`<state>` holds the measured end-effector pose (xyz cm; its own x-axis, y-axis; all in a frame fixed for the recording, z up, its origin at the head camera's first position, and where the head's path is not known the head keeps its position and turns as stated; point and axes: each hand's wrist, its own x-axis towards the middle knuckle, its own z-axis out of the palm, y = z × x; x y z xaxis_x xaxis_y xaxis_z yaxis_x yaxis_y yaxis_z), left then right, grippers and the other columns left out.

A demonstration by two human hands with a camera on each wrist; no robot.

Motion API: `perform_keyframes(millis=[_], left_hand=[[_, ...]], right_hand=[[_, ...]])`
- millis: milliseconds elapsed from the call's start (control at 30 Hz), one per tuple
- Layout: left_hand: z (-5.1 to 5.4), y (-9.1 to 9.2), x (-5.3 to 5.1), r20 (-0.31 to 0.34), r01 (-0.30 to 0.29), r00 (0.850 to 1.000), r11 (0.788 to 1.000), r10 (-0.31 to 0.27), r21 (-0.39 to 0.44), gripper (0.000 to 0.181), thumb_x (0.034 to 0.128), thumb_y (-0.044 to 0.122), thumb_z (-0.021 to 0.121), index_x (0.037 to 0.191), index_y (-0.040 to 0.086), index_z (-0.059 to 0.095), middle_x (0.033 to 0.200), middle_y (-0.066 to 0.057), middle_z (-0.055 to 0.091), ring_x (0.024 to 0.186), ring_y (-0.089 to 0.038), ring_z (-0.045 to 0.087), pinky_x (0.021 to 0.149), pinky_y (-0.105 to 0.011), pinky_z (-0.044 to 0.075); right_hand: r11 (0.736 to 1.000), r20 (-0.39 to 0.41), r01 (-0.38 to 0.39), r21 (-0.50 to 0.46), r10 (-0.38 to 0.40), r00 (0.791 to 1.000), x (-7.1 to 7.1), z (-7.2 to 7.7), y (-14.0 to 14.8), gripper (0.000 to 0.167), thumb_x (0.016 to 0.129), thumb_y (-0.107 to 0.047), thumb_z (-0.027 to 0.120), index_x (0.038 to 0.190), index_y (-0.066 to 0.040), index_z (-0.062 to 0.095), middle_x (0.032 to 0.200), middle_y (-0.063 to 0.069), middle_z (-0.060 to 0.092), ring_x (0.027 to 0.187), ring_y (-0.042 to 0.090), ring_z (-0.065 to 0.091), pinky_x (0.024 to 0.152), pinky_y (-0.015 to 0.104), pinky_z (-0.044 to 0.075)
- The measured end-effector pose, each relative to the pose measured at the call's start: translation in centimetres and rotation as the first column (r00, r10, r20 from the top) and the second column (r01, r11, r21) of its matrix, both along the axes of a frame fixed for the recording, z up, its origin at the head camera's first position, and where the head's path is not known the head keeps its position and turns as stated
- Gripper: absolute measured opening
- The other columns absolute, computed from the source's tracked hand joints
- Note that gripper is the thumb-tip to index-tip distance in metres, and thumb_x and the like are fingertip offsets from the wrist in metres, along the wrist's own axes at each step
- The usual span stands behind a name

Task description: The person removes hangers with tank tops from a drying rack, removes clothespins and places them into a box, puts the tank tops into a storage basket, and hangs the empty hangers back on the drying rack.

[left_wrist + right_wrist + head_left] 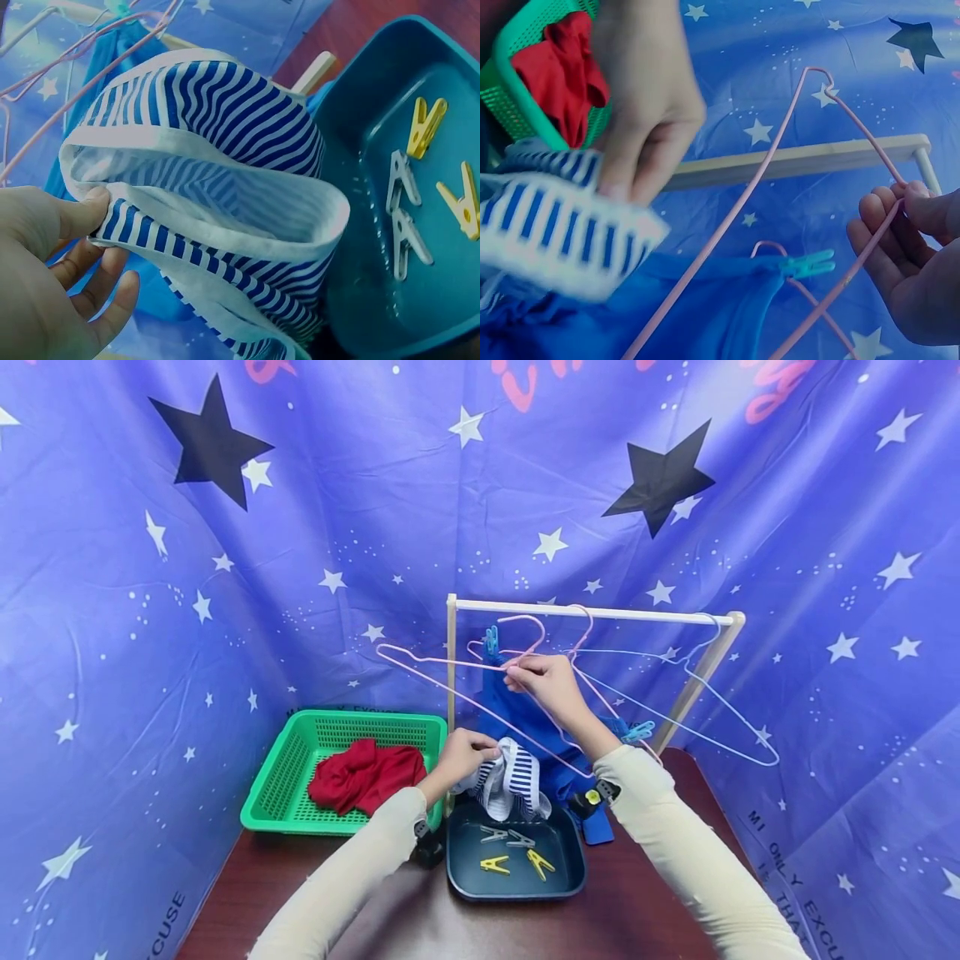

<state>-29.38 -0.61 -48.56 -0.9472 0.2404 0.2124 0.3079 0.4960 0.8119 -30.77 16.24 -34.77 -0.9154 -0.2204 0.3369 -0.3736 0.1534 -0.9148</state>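
Observation:
My left hand [467,756] pinches a blue-and-white striped garment [517,781] by its white-trimmed edge. In the left wrist view the garment [247,112] hangs with a wide opening gaping; its exact kind is unclear. My right hand [551,689] holds a pink clothes hanger [787,112] between thumb and fingers, just below the hook. The hanger is tilted, off the rack, with one arm end pointing left above the garment. Garment and hanger are apart. Behind them, a blue garment [495,693] hangs from another pink hanger, fastened with light-blue clothespins [491,641].
A wooden rack [637,614] stands behind my hands, with a light-blue hanger [750,727] on its right. The dark basin [517,892] below holds grey clothespins [492,834] and yellow clothespins [540,864]. At left, a green basket [262,785] contains red cloth [367,777].

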Motion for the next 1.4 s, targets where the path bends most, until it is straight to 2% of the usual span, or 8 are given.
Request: perform_keyframes(millis=[233,467,700,900,1067,1133,1267,1400], left_hand=[[1.4,-1.3,-0.2,0.02,-0.046,0.999,0.999,0.046,-0.015,0.009,0.0878,0.012,0.08,0.095,0.008,0.083,0.096,-0.009,0.08,0.087,-0.021,0.074,0.073,-0.028,0.057],[2.4,-2.5,-0.8,0.029,-0.085,0.996,0.996,0.086,-0.031,0.009,0.0901,0.012,0.077,0.097,0.012,0.083,0.099,-0.007,0.08,0.089,-0.02,0.074,0.072,-0.028,0.057],[3.6,-2.9,-0.9,0.051,-0.125,0.99,0.99,0.128,-0.058,0.01,0.0881,0.014,0.079,0.097,0.011,0.083,0.096,-0.008,0.08,0.082,-0.018,0.071,0.069,-0.026,0.053],[4.1,-3.0,-1.3,0.189,-0.132,0.973,0.991,0.131,-0.011,0.011,0.0867,0.01,0.08,0.098,0.008,0.083,0.1,-0.009,0.08,0.087,-0.016,0.069,0.069,-0.022,0.052],[4.7,-3.0,-1.5,0.325,-0.149,0.939,0.985,0.114,0.085,0.013,0.0886,0.006,0.077,0.101,0.005,0.082,0.103,-0.011,0.079,0.078,-0.014,0.064,0.08,-0.04,0.059],[5.0,-3.1,-1.5,0.36,-0.154,0.927,0.982,0.104,0.111,0.013,0.0895,0.005,0.076,0.101,0.005,0.081,0.096,-0.009,0.078,0.071,-0.012,0.059,0.075,-0.041,0.059],[5.8,-3.0,-1.8,0.359,-0.136,0.93,0.98,0.075,0.147,0.014,0.0888,0.001,0.075,0.102,0.001,0.08,0.088,-0.004,0.07,0.063,-0.01,0.051,0.058,-0.025,0.046],[6.7,-3.0,-1.8,0.346,-0.116,0.936,0.983,0.06,0.141,0.018,0.0888,-0.001,0.073,0.106,-0.001,0.079,0.103,-0.012,0.074,0.066,-0.013,0.054,0.056,-0.021,0.043]], right_hand=[[0.998,0.055,0.047,0.029,-0.049,0.997,0.6,-1.6,2.1,0.023,0.099,0.0,0.062,0.1,0.022,0.069,0.088,0.008,0.076,0.071,0.004,0.072,0.074,0.023,0.062],[0.995,0.087,0.086,0.056,-0.091,0.992,0.8,-3.0,3.9,0.023,0.099,0.001,0.062,0.103,0.022,0.069,0.088,0.016,0.076,0.068,0.002,0.071,0.072,0.023,0.062],[0.994,0.134,0.086,0.059,-0.094,0.986,1.2,-3.9,5.0,0.023,0.099,0.003,0.061,0.102,0.024,0.067,0.084,0.004,0.075,0.067,0.001,0.07,0.072,0.024,0.062],[0.994,0.165,0.089,0.065,-0.099,0.981,1.5,-4.6,5.5,0.022,0.099,0.004,0.06,0.102,0.025,0.066,0.085,0.006,0.075,0.067,0.001,0.07,0.072,0.023,0.062],[0.996,0.19,0.076,0.052,-0.085,0.978,1.5,-5.1,5.9,0.025,0.099,0.006,0.058,0.105,0.03,0.062,0.083,0.002,0.074,0.066,0.0,0.069,0.071,0.022,0.061],[0.996,0.193,0.073,0.051,-0.082,0.978,1.5,-5.2,6.0,0.025,0.099,0.006,0.058,0.106,0.03,0.061,0.083,0.002,0.074,0.066,0.0,0.069,0.071,0.023,0.062],[0.994,0.179,0.077,0.083,-0.091,0.98,1.4,-5.5,6.2,0.023,0.099,0.005,0.059,0.104,0.027,0.064,0.088,0.016,0.075,0.066,0.0,0.069,0.072,0.026,0.062],[0.989,0.169,0.083,0.121,-0.103,0.98,1.5,-5.6,6.3,0.023,0.099,0.004,0.06,0.103,0.025,0.066,0.092,0.024,0.075,0.066,-0.001,0.069,0.073,0.027,0.062]])
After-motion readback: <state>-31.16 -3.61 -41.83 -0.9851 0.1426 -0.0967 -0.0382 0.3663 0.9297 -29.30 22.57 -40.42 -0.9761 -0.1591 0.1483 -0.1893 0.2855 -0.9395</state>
